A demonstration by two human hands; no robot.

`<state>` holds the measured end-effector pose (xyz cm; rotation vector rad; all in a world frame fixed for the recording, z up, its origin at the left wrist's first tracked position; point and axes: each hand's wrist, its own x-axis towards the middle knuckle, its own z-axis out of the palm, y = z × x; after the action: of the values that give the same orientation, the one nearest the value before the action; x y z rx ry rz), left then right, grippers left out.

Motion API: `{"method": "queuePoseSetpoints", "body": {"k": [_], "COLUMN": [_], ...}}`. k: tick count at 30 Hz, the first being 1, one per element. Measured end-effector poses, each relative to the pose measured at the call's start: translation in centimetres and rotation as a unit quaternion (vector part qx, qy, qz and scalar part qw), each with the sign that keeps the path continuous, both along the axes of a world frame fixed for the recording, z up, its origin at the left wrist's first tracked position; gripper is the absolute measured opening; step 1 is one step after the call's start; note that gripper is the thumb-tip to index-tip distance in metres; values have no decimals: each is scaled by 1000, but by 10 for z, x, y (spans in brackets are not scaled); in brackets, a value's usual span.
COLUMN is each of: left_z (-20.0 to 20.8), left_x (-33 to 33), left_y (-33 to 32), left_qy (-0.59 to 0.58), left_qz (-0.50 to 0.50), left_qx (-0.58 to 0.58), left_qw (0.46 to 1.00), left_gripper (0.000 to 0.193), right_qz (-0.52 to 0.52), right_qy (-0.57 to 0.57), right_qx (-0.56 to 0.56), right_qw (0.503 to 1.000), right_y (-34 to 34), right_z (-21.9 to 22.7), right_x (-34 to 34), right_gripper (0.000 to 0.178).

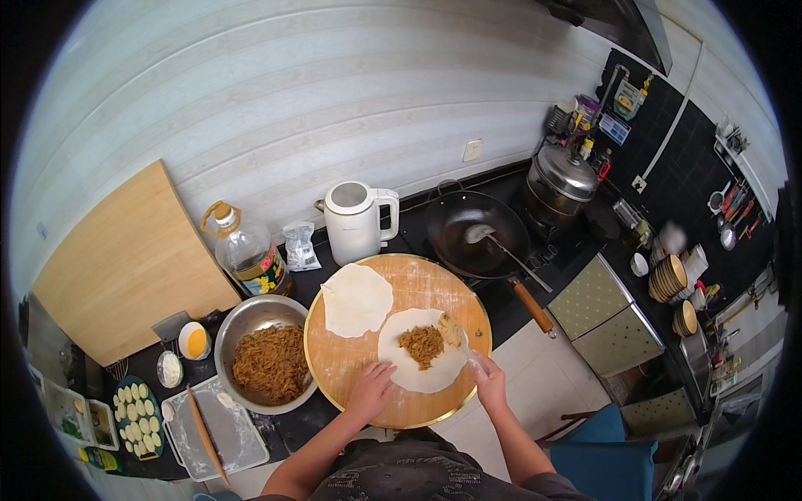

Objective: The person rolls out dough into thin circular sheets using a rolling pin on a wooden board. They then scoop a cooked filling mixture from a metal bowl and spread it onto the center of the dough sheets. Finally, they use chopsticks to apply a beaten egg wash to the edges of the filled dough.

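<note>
A round wooden board (351,367) with a gold rim lies before me, dusted with flour. Two flat rounds of dough rest on it: a bare dough round (357,302) at the far left, and a nearer dough round (430,382) topped by a heap of brown shredded filling (421,346). A paler tan patch lies to the right of the heap. My right hand (489,384) closes on a pale, spoon-like utensil (474,359) at the near round's right edge; its exact kind is unclear. My left hand (374,389) lies with fingers extended by that round's left edge.
Left of the board stands a steel bowl (266,402) of brown shredded filling. Beyond are an oil bottle (251,255) and a white kettle (352,227). A wok (447,238) with a ladle sits back right. A rolling pin (205,434) crosses a floured tray (242,434).
</note>
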<state>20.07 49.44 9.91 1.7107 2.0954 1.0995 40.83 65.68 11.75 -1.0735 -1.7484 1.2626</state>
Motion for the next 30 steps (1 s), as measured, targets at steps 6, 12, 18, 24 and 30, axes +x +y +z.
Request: {"method": "queuePoseSetpoints", "body": {"k": [6, 12, 18, 24, 30], "left_z": [-3, -2, 2, -3, 1], "left_x": [0, -1, 0, -2, -2], "left_y": [-1, -2, -2, -1, -2], "left_qy": [-27, -28, -36, -23, -20], "left_qz": [4, 5, 9, 10, 8], "left_qx": [-8, -11, -11, -14, -13], "left_qw": [1000, 1000, 999, 1000, 1000], "left_gripper": [35, 35, 36, 38, 38], "right_qz": [-30, -57, -80, -23, -6], "right_qy": [45, 72, 36, 14, 53], "right_qx": [-221, -230, -278, -257, -206], "right_qw": [974, 969, 957, 966, 977], "right_y": [3, 18, 16, 10, 25], "right_z": [1, -2, 3, 16, -21], "right_x": [-1, 7, 11, 2, -20], "right_gripper": [26, 27, 28, 29, 27]}}
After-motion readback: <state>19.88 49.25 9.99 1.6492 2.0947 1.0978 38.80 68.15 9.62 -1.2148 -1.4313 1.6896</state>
